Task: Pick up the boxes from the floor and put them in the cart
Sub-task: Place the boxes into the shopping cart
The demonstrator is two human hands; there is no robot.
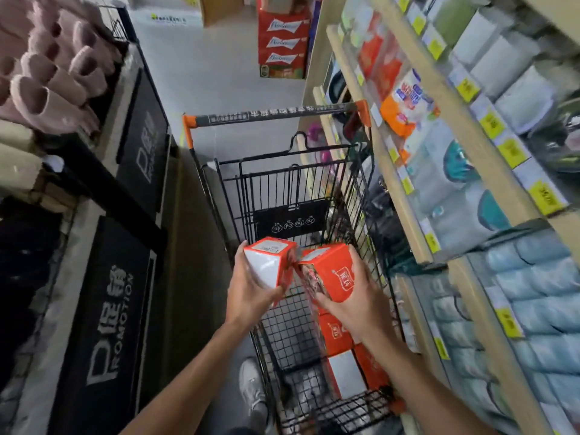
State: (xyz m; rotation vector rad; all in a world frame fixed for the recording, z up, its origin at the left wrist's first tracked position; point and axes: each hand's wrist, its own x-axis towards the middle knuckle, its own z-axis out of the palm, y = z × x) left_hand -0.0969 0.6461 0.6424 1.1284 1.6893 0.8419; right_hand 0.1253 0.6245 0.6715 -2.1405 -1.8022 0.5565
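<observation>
- Mid-placement: two boxes carried above the cart point(314, 337), not yet set down.
- Left hand point(251, 285) wrapped around the underside of a white-and-orange box point(270, 265), fingers curled on its lower edge, thumb up the near side; box tilted, white face turned toward the camera.
- Right hand point(354, 298) gripping an orange box point(332, 271) from its right side, fingers spread over the printed face, thumb beneath.
- Both held boxes touching or nearly touching at their inner corners, just in front of the hands, hovering over the wire basket.
- Below the right hand and wrist: more orange boxes point(337, 334) already lying along the right wall of the basket, one with a white face point(345, 373) nearest the camera.
- Under the left hand: bare wire floor of the basket, apparently free for another row.
- To the right of the right hand: shelving point(408, 196) with packaged goods and yellow price tags. To the left of the left hand: a dark promotion stand point(110, 309) with pink slippers point(47, 73) on top.
- Between the forearms, beside the cart: a grey shoe point(251, 384) on the floor.
- No boxes visible on the floor from here; count left to load impossible to judge.
- Next move, as a judgement: lowering both boxes into the basket, the right one onto or against the stacked row, the left one onto the open mesh; squaring each flat before release likely needed, given the present tilt.
- Risk: a corner catching on the wire wall, or the tilted box toppling off the stack if released early.
</observation>
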